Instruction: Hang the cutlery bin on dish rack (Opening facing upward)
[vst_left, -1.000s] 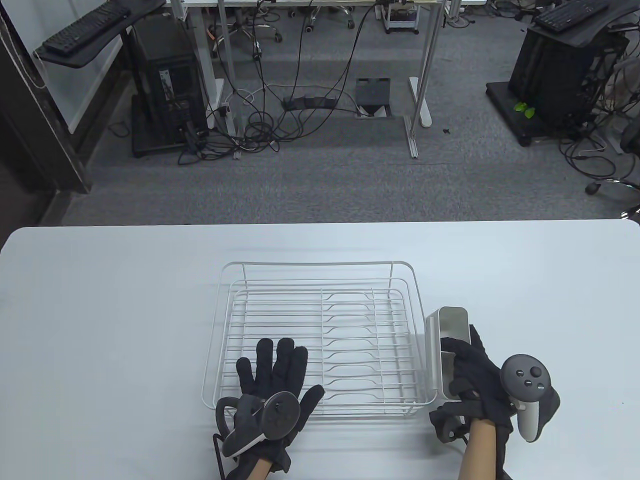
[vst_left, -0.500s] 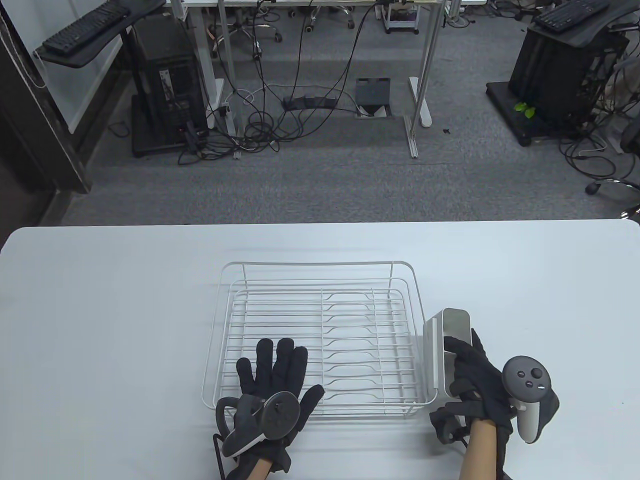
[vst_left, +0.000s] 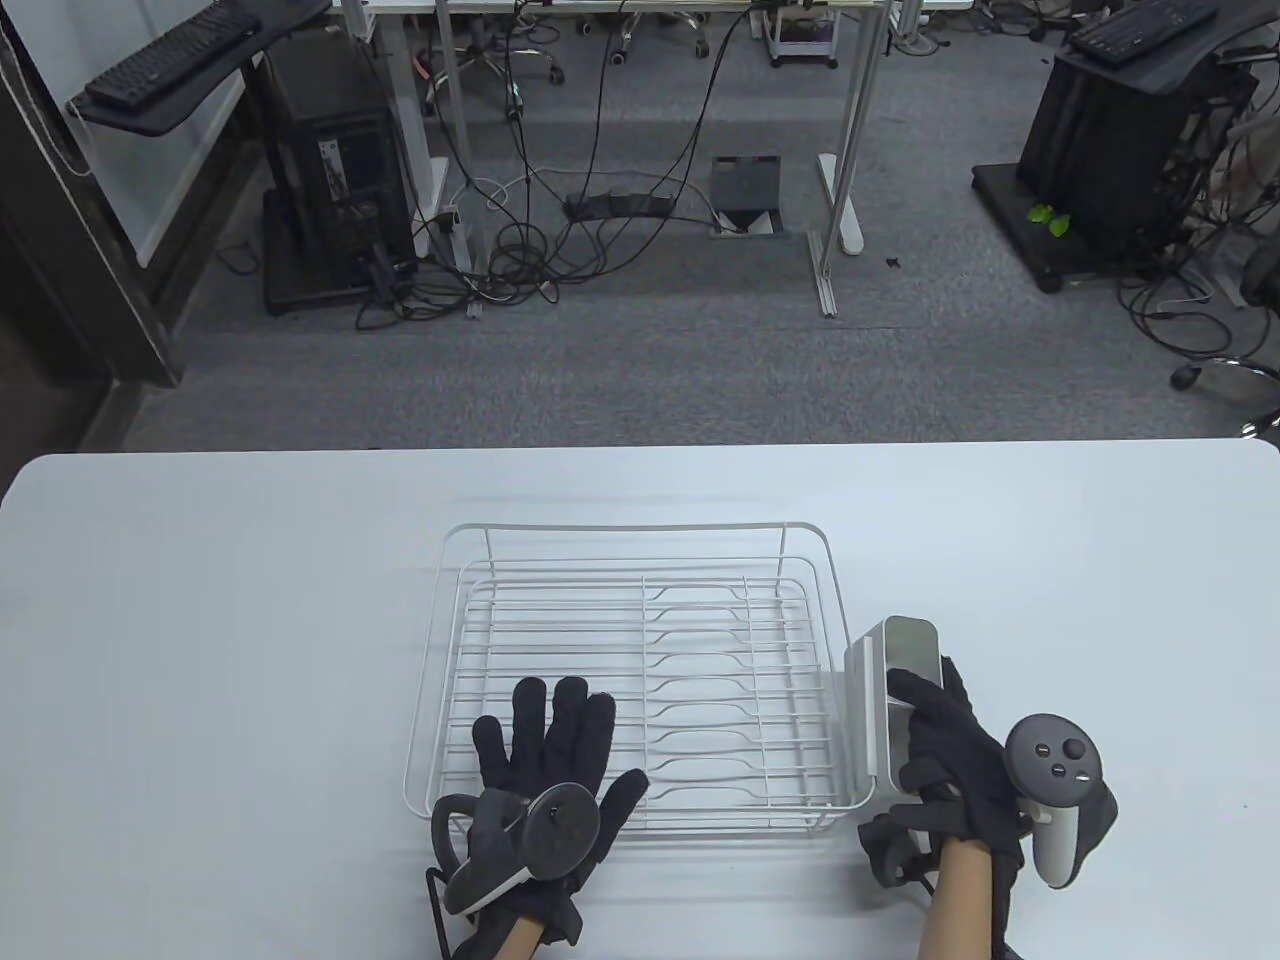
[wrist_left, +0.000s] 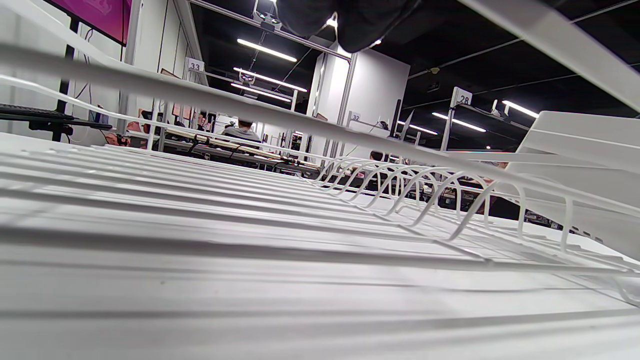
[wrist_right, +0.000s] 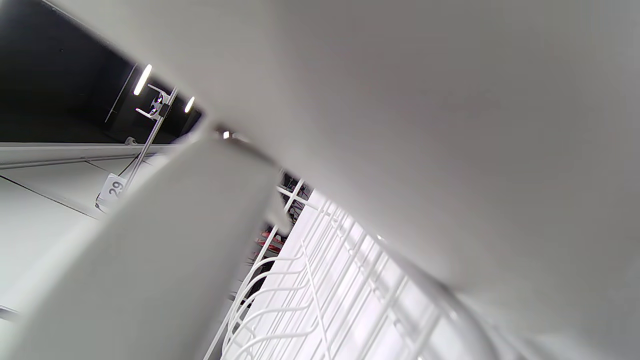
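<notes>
Table view: right hand (vst_left: 955, 760) around cutlery bin (vst_left: 890, 690) (gripped)

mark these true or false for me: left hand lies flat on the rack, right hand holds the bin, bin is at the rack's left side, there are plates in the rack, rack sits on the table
1. The left hand lies flat, fingers spread, on the rack. True.
2. The right hand holds the bin. True.
3. The bin is at the rack's left side. False: it is against the rack's right side, opening up.
4. Plates stand in the rack. False: only bare wires show.
5. The rack sits on the white table. True.
</notes>
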